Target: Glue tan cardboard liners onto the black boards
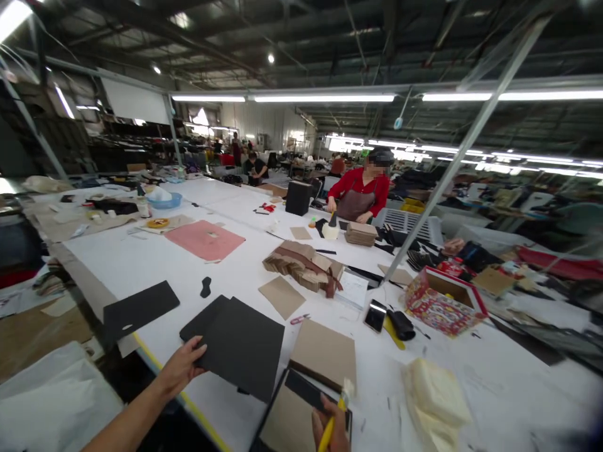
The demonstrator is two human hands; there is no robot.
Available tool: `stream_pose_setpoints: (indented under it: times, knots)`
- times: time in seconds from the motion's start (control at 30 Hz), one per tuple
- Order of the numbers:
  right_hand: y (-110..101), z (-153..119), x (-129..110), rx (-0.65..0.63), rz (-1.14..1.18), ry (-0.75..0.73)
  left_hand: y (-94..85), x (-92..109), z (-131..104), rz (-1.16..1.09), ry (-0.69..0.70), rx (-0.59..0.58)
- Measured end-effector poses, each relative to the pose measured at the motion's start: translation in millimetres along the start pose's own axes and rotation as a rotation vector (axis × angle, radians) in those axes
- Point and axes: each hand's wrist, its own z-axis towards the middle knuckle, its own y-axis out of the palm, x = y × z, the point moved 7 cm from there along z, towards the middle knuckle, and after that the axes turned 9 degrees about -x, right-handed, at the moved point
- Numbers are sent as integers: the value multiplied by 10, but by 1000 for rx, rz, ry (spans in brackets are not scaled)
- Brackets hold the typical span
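Left hand pinches black panel, probably light, stiff, best held at edges; right hand grips yellow brush.

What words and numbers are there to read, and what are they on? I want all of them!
No word or number here is clear enough to read.
Box: bright printing, too blurred.
White paper: faint marks, too faint to read.
Phone: too small to make anything out.
Black sheet: no words show.
Brush: no words show.
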Motion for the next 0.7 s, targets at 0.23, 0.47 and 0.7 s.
stream_pose_setpoints:
  times: [0.23, 0.47, 0.7]
  knots:
    - [-355, -430, 141, -72, -37, 220, 864, -1348, -467, 21, -302, -180]
    - [-551, -840, 788, -46, -97, 386, 1042, -1815, -387, 836, -229, -375]
    - [-486, -694, 876, -60, -290, 255, 1116, -1740, -211, 1429, -99, -371]
